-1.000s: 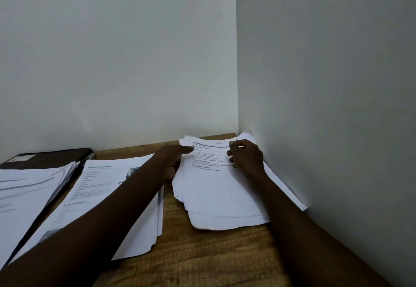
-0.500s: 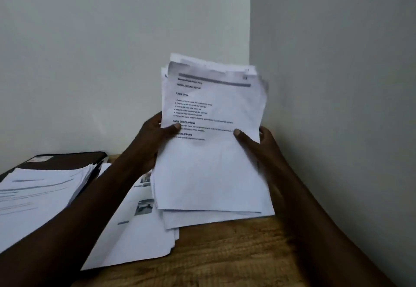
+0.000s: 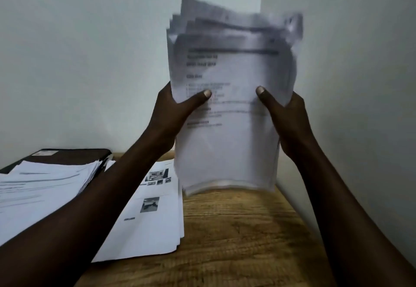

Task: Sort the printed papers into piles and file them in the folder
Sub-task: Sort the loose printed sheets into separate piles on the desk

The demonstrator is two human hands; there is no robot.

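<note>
My left hand (image 3: 172, 112) and right hand (image 3: 287, 115) grip the side edges of the paper stack (image 3: 229, 151), held upright, its blurred bottom edge near the bare wooden table (image 3: 236, 230) by the right wall (image 3: 351, 79); the photo-page pile (image 3: 155, 226) lies left, near the dark folder (image 3: 69, 154)

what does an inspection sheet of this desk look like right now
surface: wooden table, papers covering its left part
job's things: held stack upright, motion-blurred, lower edge near the table; middle pile lying flat, photos on top sheet; left pile lying on the dark folder
clutter: nothing seen
grippers: left hand and right hand each grip one side edge of the held stack, thumbs on its front
cables: nothing seen
surroundings: plain walls meeting in a corner behind the table
</note>
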